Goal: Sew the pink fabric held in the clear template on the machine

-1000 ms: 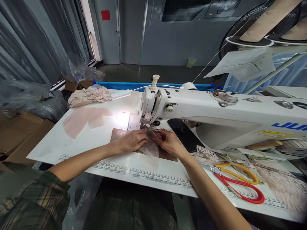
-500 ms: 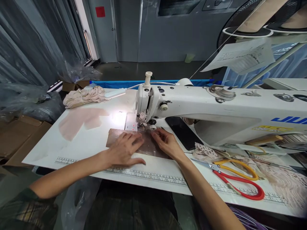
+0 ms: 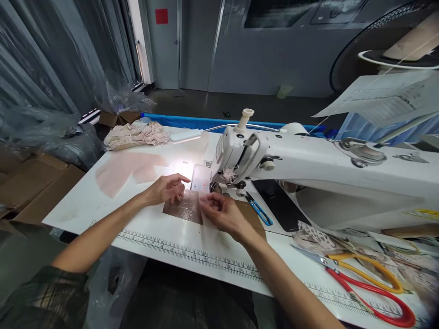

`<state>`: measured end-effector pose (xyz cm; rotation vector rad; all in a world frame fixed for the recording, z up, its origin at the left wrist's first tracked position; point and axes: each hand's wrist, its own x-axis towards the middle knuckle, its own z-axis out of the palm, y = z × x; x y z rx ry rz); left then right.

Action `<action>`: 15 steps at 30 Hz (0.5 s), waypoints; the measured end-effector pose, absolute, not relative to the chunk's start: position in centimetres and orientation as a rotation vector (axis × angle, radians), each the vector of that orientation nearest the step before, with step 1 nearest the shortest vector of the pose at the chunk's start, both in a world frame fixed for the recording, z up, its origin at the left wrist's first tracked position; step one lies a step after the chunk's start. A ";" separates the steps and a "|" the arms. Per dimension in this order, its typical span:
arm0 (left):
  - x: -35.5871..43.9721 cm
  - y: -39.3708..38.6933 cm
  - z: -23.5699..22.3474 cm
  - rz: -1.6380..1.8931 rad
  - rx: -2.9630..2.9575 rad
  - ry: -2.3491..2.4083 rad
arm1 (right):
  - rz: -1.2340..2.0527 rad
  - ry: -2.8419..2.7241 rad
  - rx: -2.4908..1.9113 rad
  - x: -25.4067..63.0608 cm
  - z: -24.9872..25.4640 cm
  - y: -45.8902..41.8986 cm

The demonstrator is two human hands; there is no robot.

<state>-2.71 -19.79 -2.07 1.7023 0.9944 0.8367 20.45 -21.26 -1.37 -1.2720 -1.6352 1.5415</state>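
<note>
1. Ruler marks [image 3: 185, 250] line the white table [image 3: 151, 223] before the sewing machine [image 3: 291, 153].
2. In front of the machine's left end: flat, glossy brown board [image 3: 188, 211], long axis left to right.
3. There, the left hand [image 3: 164, 189] curls loosely, apparently empty; whether the right hand [image 3: 224, 212] grips anything, I cannot tell.
4. Behind the machine: dark floor [image 3: 192, 100], grey wall [image 3: 274, 59].

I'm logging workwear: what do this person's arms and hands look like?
The left sleeve is dark green plaid with paler tan lines, ending near the elbow. The left forearm and right forearm are bare, and the left hand and right hand wear no gloves. No watch shows at either wrist. No right sleeve is in view.
</note>
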 end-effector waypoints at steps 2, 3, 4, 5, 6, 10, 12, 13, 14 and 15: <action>-2.8 -20.2 -2.3 0.756 1.589 0.897 | 1.654 -1.562 -1.186 18.7 -1.2 -21.0; -2.9 -20.4 -2.3 0.725 1.575 0.899 | 1.699 -1.545 -1.136 18.2 -1.2 -20.8; -3.0 -20.6 -2.2 0.693 1.582 0.934 | 1.727 -1.548 -1.092 18.0 -1.2 -20.6; -3.1 -20.8 -2.1 0.661 1.607 0.992 | 1.730 -1.568 -1.066 18.1 -1.2 -20.4; -3.2 -21.0 -2.0 0.628 1.645 1.059 | 1.703 -1.613 -1.062 18.4 -1.3 -20.2; -3.2 -21.4 -1.8 0.584 1.794 1.206 | 1.170 -2.000 -1.198 21.5 -2.0 -19.9; -2.9 -21.5 -1.9 0.616 1.798 1.220 | 0.835 -2.236 -1.125 23.0 -2.5 -20.3; -2.7 -21.5 -2.0 0.634 1.784 1.236 | 0.701 -2.339 -1.050 23.5 -2.8 -20.6; -2.5 -21.5 -2.1 0.653 1.762 1.261 | 0.584 -2.425 -0.970 23.9 -3.1 -20.9; -2.3 -21.6 -2.2 0.672 1.739 1.291 | 0.473 -2.494 -0.905 24.1 -3.5 -21.1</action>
